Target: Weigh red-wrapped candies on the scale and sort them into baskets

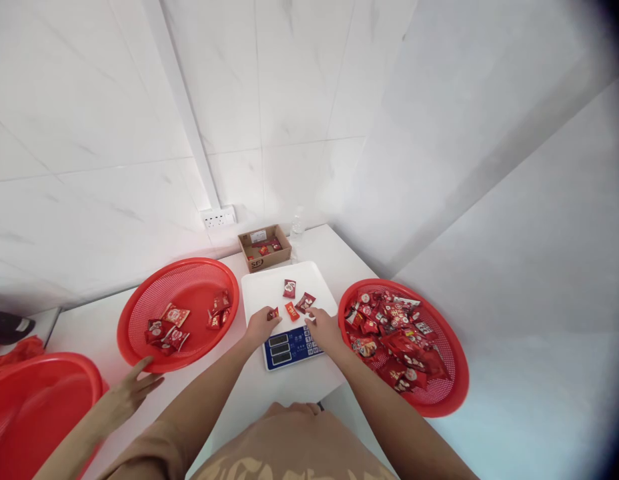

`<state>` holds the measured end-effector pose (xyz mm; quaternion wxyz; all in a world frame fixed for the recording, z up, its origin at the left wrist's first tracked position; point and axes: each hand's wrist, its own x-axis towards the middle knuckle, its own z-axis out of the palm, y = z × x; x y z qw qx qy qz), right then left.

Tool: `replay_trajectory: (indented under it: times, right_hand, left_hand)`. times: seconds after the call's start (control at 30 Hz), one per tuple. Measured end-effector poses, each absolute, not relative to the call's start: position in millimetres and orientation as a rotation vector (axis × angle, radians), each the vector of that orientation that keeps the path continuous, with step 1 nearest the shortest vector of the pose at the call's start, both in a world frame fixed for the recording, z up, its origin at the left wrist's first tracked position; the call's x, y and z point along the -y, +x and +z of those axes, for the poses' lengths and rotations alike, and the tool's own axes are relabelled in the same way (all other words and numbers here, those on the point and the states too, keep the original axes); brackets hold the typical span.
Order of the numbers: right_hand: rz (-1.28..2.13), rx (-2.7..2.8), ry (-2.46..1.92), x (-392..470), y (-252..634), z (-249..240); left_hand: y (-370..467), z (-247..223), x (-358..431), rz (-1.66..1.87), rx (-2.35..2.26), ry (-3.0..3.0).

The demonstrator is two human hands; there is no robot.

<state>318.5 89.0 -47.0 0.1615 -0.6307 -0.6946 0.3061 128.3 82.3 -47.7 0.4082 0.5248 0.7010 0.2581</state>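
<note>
My left hand (261, 328) is closed in a pinch on a small red candy packet (274, 313), over the left side of a white electronic scale (263, 287). My right hand (324, 331) hovers at the scale's right side with thumb and forefinger apart, and I see nothing between them. Just beyond its fingertips lies a dark red packet (305, 303). Between my hands an orange-red packet (292, 311) rests on the pan, and another dark red packet (289, 288) lies farther back. The scale's blue panel (290, 348) faces me, partly covered by my right hand.
Left of the scale, a red basket (199, 267) holds several packets; another person's hand (134, 393) is at its near rim. A fuller red basket (462, 373) stands right. Behind the scale are a cardboard box (263, 262) and a clear bottle (297, 228). Another red basket (44, 400) is far left.
</note>
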Motion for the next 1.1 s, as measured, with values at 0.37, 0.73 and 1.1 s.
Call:
replay_trajectory:
  times: [0.37,0.73,1.1]
  right_hand:
    - [0.556,2.246,-1.822,-141,298,-46]
    - [0.541,2.239,-1.847,-161,288,-56]
    - [0.317,1.906,-1.751,-106,372,-83]
  left_hand:
    - [119,-62,-102,0.483,-1.995,1.539]
    - [121,-55,-87,0.293,-1.885,1.811]
    - [125,-60,-84,0.223,-1.870,2.162]
